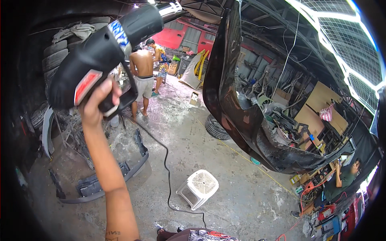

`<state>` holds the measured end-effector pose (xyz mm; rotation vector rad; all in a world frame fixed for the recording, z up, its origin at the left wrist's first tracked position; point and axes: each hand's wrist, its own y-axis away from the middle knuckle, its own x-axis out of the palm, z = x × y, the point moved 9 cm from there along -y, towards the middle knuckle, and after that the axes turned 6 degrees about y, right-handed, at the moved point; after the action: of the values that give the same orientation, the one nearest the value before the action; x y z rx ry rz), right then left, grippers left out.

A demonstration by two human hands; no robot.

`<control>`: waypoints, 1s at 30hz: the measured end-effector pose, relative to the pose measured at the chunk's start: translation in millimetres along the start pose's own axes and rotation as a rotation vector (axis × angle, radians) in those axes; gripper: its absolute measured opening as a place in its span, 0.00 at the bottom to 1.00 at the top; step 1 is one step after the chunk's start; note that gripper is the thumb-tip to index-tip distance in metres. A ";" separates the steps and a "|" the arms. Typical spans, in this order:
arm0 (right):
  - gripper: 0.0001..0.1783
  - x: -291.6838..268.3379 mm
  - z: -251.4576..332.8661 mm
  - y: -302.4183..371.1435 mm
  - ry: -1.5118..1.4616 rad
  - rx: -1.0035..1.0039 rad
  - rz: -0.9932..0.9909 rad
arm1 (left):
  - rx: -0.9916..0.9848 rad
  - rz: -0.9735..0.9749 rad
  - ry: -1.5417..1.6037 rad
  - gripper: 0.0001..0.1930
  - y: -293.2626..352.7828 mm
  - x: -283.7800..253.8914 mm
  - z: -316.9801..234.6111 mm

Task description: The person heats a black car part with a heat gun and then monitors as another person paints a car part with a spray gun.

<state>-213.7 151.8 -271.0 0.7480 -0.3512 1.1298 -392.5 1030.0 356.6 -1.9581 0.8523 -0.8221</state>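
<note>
My left hand [96, 102] is raised high at the upper left, its fingers wrapped around the handle of a black heat gun [90, 52]. The gun's metal nozzle tilts up and to the right, and a black cord [167, 168] runs from it down to the floor. To the right of the nozzle, apart from it, a large glossy black car bumper [241, 120] with a woven carbon pattern hangs in the air. My right hand is out of the picture.
A white plastic stool [200, 186] stands on the concrete floor below. Another bumper [128, 174] lies at left, and a tyre [217, 127] sits behind the hanging one. Two people [142, 72] stand farther back. At right, a person [341, 178] is beside tools and orange cables.
</note>
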 end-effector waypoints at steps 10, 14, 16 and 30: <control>0.11 40.2 9.1 12.4 0.023 0.032 0.022 | 0.016 -0.166 -0.489 0.09 72.6 27.0 -61.9; 0.11 76.2 4.2 1.3 0.014 0.086 0.119 | 0.072 -0.321 -0.802 0.07 104.3 41.3 -97.9; 0.11 62.6 1.1 -5.4 0.053 0.157 0.086 | 0.083 -0.391 -0.724 0.06 113.3 77.7 -102.9; 0.13 6.7 14.1 -21.2 -0.003 0.269 0.059 | 0.315 0.081 -1.321 0.10 137.3 153.8 -148.4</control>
<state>-190.2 141.9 -264.5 0.9813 -0.2268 1.2458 -459.6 785.7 338.7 -1.6613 -0.0173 0.4254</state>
